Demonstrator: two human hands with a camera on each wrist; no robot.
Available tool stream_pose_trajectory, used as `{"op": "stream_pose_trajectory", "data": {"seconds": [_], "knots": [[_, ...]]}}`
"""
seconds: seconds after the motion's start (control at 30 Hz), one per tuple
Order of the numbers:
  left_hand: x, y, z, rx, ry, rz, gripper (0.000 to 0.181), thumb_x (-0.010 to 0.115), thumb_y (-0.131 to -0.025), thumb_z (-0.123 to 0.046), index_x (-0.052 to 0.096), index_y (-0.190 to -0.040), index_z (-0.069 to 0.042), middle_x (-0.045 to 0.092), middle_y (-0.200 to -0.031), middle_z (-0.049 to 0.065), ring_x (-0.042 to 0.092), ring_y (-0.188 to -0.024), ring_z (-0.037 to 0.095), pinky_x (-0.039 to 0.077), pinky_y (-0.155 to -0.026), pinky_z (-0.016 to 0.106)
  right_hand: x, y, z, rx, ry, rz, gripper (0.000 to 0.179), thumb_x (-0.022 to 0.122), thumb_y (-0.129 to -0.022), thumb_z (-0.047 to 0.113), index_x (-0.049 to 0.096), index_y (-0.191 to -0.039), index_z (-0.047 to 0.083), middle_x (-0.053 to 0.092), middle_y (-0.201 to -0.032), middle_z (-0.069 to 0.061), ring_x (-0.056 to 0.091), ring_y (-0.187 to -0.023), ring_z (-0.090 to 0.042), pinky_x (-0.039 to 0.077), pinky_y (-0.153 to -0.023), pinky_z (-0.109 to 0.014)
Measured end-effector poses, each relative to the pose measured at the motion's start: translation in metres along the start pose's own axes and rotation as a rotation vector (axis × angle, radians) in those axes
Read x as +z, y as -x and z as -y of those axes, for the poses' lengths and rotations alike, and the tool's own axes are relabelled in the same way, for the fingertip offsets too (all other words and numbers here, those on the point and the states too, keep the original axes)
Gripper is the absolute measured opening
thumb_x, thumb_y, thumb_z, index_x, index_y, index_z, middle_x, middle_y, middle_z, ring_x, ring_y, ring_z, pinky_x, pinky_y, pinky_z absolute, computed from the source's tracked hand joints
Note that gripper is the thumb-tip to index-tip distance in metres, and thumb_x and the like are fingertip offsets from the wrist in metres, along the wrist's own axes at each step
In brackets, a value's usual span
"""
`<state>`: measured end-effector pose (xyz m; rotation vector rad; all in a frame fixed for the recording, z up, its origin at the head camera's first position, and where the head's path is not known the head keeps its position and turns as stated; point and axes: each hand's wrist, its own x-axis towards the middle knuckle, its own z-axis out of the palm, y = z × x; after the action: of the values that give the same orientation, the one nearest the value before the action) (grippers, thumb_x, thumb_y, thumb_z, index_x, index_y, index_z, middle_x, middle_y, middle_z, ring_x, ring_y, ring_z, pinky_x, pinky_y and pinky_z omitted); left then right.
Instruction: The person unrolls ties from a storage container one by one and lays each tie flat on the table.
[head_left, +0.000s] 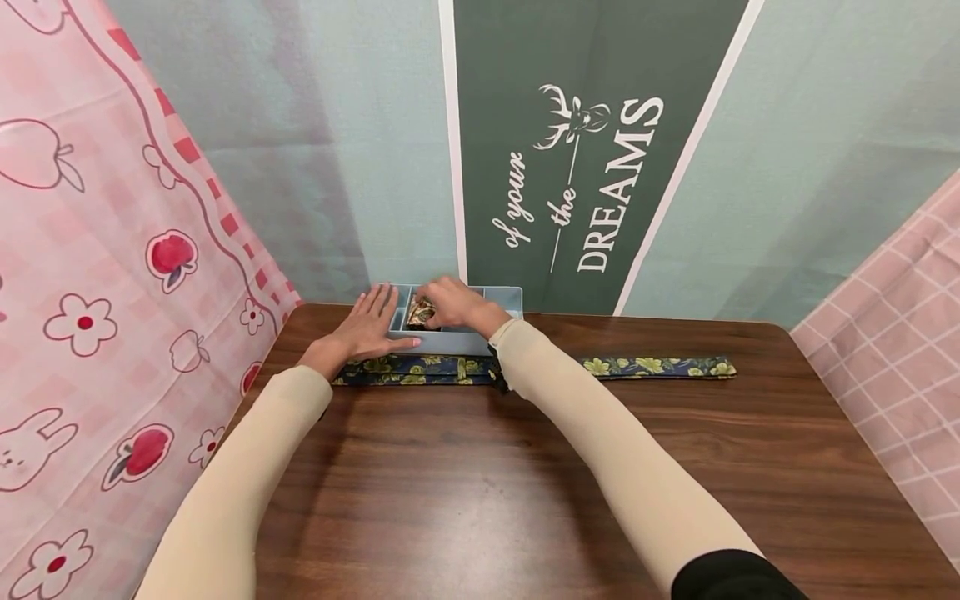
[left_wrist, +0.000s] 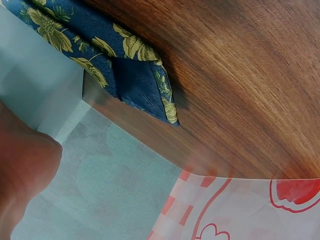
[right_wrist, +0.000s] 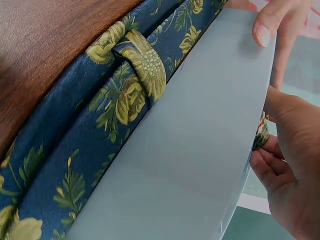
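Observation:
A light blue-grey divided box (head_left: pixel 468 342) stands at the back of the table. My left hand (head_left: pixel 366 327) lies with straight fingers over its left end, the thumb along the front rim. In one compartment sits a bundled brown-and-gold patterned cloth (head_left: pixel 421 313), and my right hand (head_left: pixel 452 302) pinches it from the right. The right wrist view shows the curled fingers at the far rim, with only a sliver of the cloth (right_wrist: pixel 262 131) visible. In front of the box stretches a navy necktie with yellow flowers (head_left: pixel 652 367); its folded end (left_wrist: pixel 142 85) shows in the left wrist view.
The brown wooden table (head_left: pixel 480 483) extends toward me. A grey-green printed curtain (head_left: pixel 570 183) hangs right behind the box. Pink patterned cloth (head_left: pixel 112 275) borders the left side, and a pink checked cloth (head_left: pixel 892 367) borders the right.

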<state>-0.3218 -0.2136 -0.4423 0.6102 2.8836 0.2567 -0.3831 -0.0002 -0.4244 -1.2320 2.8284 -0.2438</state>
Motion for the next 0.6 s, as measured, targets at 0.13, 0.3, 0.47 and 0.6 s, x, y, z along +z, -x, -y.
{"op": "stream_pose_trajectory", "data": {"seconds": [0.13, 0.3, 0.47, 0.6], "knots": [[-0.0004, -0.0013, 0.0, -0.004, 0.002, 0.007, 0.109, 0.057, -0.103, -0.061, -0.002, -0.167, 0.004, -0.008, -0.175, 0.027, -0.009, -0.162, 0.043, -0.005, -0.129, 0.058, 0.0007, 0.0011, -0.0021, -0.006, -0.01, -0.015, 0.046, 0.084, -0.092, 0.02, 0.071, -0.134, 0.007, 0.076, -0.122, -0.009, 0.073, -0.102, -0.023, 0.057, -0.094, -0.037], [-0.0012, -0.0019, 0.0001, -0.01, -0.002, 0.025, 0.111, 0.055, -0.102, -0.064, -0.004, -0.167, 0.004, -0.01, -0.175, 0.027, -0.011, -0.162, 0.043, -0.006, -0.129, 0.058, 0.0001, 0.0025, -0.0042, -0.023, -0.052, -0.041, 0.043, 0.083, -0.093, 0.019, 0.072, -0.133, 0.006, 0.075, -0.126, -0.009, 0.073, -0.104, -0.024, 0.057, -0.095, -0.038], [-0.0008, -0.0022, 0.0013, -0.011, -0.001, 0.027, 0.113, 0.055, -0.101, -0.066, -0.004, -0.167, 0.004, -0.01, -0.174, 0.027, -0.011, -0.162, 0.043, -0.006, -0.129, 0.059, 0.0002, 0.0047, -0.007, -0.004, -0.139, -0.063, 0.042, 0.081, -0.094, 0.016, 0.072, -0.134, 0.006, 0.073, -0.131, -0.011, 0.072, -0.1, -0.023, 0.057, -0.091, -0.038], [-0.0007, -0.0023, 0.0018, -0.005, 0.006, 0.02, 0.116, 0.054, -0.099, -0.071, -0.001, -0.167, 0.005, -0.008, -0.174, 0.028, -0.009, -0.162, 0.044, -0.005, -0.129, 0.059, 0.0023, 0.0065, -0.0102, 0.021, -0.199, -0.085, 0.042, 0.081, -0.094, 0.015, 0.073, -0.134, 0.008, 0.073, -0.132, -0.01, 0.069, -0.091, -0.02, 0.056, -0.084, -0.037]]}}
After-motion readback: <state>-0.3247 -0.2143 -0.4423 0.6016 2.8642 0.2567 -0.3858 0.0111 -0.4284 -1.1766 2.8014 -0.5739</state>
